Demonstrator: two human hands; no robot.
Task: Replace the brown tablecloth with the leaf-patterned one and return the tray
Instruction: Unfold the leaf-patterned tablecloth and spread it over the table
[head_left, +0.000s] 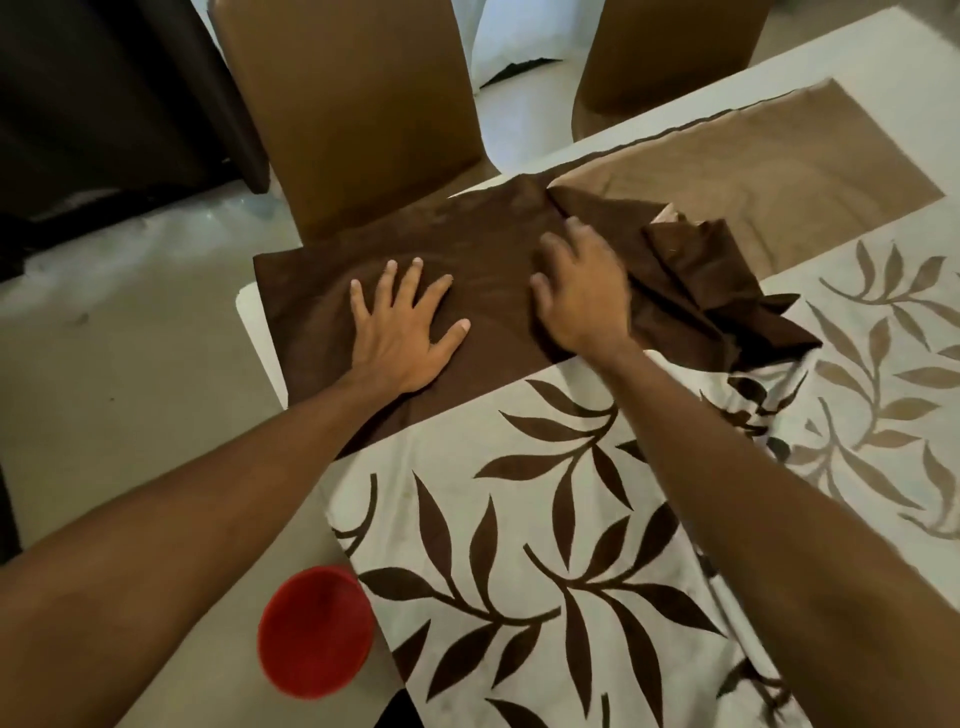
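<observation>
The leaf-patterned cloth lies over the white table, cream with dark brown leaves and a plain dark brown end panel. My left hand presses flat on that brown panel, fingers spread. My right hand lies on the same panel beside a crumpled, folded-over bunch of the cloth; its fingers look flat. To the right the cloth shows its paler reverse side. No tray is in view.
Two chairs with brown covers stand at the far side of the table, one just behind my hands and another at the back right. A red round object shows low at the left, below my left forearm.
</observation>
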